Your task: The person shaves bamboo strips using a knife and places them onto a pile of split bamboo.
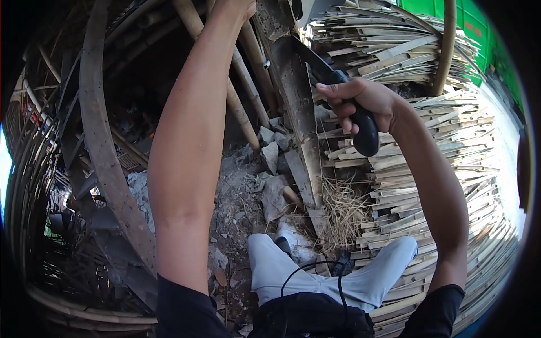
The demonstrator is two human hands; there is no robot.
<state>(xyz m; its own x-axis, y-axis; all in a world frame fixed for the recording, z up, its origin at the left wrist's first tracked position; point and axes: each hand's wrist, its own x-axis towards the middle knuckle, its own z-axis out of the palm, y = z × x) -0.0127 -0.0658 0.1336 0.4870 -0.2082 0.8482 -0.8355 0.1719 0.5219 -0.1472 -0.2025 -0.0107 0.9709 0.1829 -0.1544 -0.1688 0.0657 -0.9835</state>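
Observation:
My right hand (363, 104) is closed around the black handle (366, 132) of a large knife, with the thumb lying along the grip. The knife's dark blade (313, 59) points up and left, its far end against a wide split length of bamboo (294, 96). That bamboo slants from the top edge down to the rubble before my legs. My left arm reaches straight up to the top edge, where only part of my left hand (245, 8) shows beside the upper bamboo. Its fingers are mostly cut off, so its grip is hidden.
Stacked split bamboo strips (406, 186) fill the right side, beside an upright bamboo pole (446, 50). Broken stones (270, 156) and pale shavings (345, 214) cover the ground. A curved bamboo strip (101, 112) arches on the left. Green sheeting (470, 28) stands at upper right.

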